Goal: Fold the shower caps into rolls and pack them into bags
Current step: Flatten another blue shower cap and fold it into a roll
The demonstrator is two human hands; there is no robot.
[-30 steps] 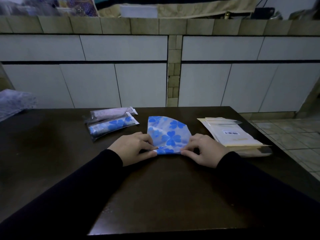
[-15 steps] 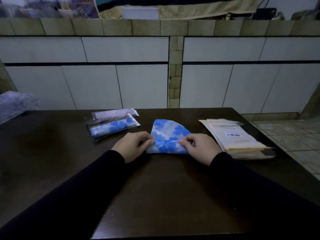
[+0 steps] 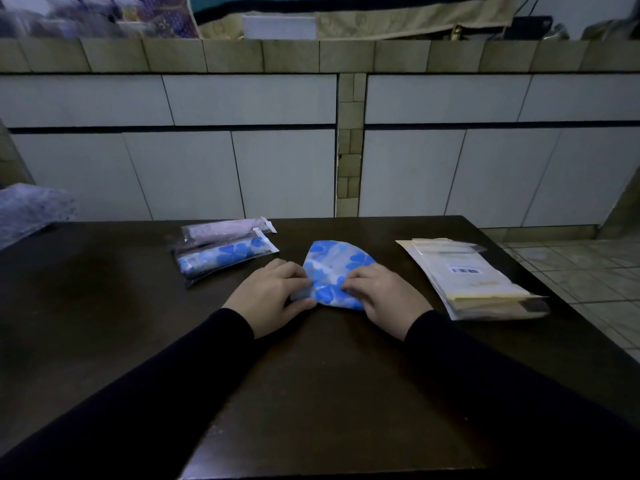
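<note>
Two black sleeves (image 3: pixel 166 386) run up from the bottom corners of the frame across the dark wooden surface (image 3: pixel 329 393) and meet near its middle. The left hand (image 3: pixel 268 297) lies with its fingers curled onto the left edge of a blue-flowered shower cap (image 3: pixel 337 268), its thumb along the near edge, pinching the folded plastic. The right hand (image 3: pixel 379 295) does the same on the right side, fingertips bent down into the cap's near part, gripping it. The cap lies at the centre of the frame on the surface, partly folded: its near edge is bunched between the two hands, while its rounded far edge spreads out flat beyond the knuckles.

To the right of the cap, apart from it, sits a stack of flat empty bags (image 3: pixel 474 278), the top one showing a barcode label. To the left and slightly further up the frame, two packed rolls lie side by side in clear bags: the nearer one blue-flowered (image 3: pixel 227 259), the farther one pale lilac (image 3: pixel 225 230), touching along their length.

At the left edge of the frame a crumpled greyish sheet (image 3: pixel 31 209) overhangs the surface. Beyond the surface stand white cabinet doors (image 3: pixel 242 168) under a tiled counter edge (image 3: pixel 311 55).
</note>
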